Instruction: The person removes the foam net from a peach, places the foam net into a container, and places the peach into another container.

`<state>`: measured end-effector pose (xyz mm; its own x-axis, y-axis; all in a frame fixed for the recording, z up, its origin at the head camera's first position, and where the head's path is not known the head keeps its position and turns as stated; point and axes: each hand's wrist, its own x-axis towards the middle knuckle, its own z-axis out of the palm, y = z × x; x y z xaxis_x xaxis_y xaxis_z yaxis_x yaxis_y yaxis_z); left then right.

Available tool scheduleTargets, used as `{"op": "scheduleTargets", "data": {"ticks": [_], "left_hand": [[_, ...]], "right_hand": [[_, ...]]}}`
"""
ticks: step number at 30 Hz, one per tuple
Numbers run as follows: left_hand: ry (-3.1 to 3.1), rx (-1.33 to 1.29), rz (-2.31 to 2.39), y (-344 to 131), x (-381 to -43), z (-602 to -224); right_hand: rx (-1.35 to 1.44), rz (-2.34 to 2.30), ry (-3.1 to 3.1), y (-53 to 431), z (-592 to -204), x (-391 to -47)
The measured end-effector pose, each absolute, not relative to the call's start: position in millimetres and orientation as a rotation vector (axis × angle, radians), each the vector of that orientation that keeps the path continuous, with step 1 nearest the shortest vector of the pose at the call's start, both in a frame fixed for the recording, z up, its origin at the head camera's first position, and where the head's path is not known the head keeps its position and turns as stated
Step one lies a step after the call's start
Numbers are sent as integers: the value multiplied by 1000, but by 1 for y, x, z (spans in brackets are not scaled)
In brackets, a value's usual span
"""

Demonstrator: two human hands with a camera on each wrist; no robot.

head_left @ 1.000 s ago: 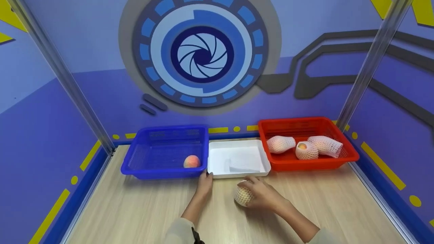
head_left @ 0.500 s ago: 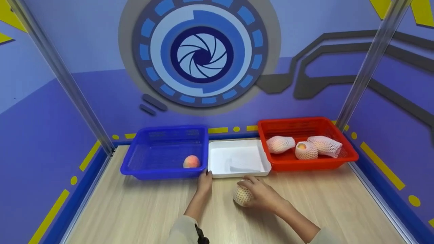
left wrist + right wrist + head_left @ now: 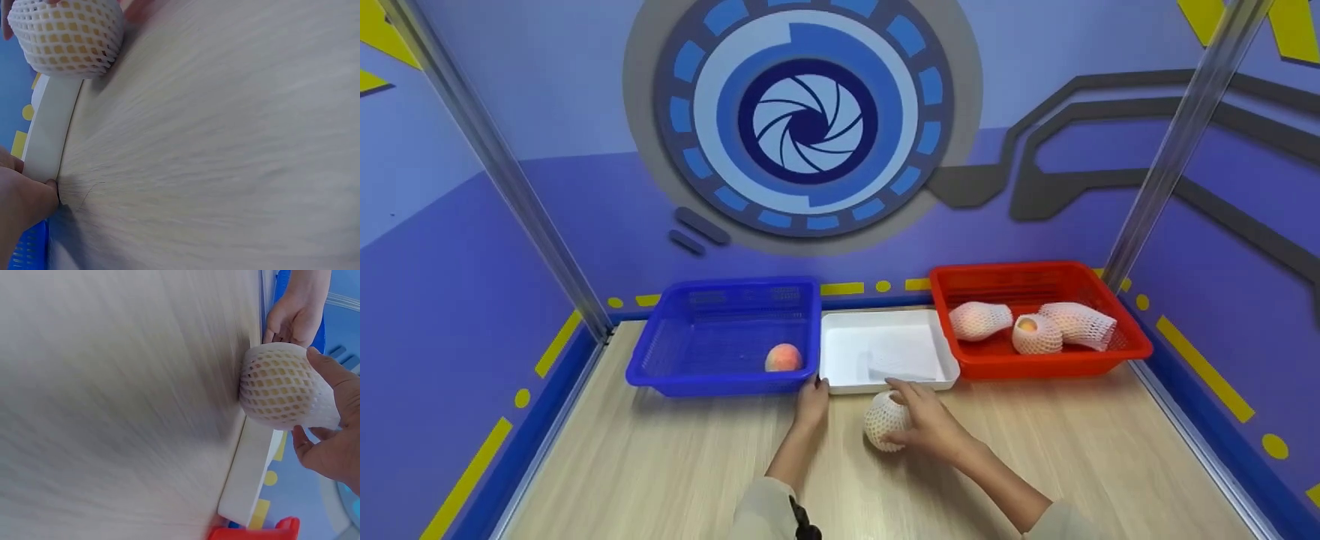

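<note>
In the head view a round yellowish fruit in a white foam net (image 3: 880, 426) stands on the table in front of the white tray (image 3: 885, 388). My right hand (image 3: 934, 429) holds it from the right. In the right wrist view thumb and fingertips spread around the upper part of the netted fruit (image 3: 280, 386), near the net's gathered end. My left hand (image 3: 811, 406) grips the front left corner of the tray, beside the blue basket (image 3: 720, 386). The left wrist view shows the thumb low on the wall of the white tray (image 3: 52, 126) and a finger at its rim.
A bare pink peach (image 3: 784, 358) lies in the blue basket. To the right of the tray the red basket (image 3: 1035, 367) contains several netted fruits (image 3: 1038, 334). Purple wall panels (image 3: 877, 262) close off the back and both sides.
The netted fruit has shifted slightly left and turned, so the net's opening shows at the top. My right hand has moved with it, fingers more spread. The left hand stays at the tray corner.
</note>
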<state>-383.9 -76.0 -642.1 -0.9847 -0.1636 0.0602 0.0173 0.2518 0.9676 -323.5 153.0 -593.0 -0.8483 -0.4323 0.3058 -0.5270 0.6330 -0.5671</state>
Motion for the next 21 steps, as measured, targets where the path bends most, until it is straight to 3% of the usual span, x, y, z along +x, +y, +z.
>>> {"op": "scheduleTargets", "data": {"ticks": [21], "left_hand": [[-2383,163,-1771,-73,-384,-644]], "right_hand": [[931,939,-2636,136,-584,-330]]}}
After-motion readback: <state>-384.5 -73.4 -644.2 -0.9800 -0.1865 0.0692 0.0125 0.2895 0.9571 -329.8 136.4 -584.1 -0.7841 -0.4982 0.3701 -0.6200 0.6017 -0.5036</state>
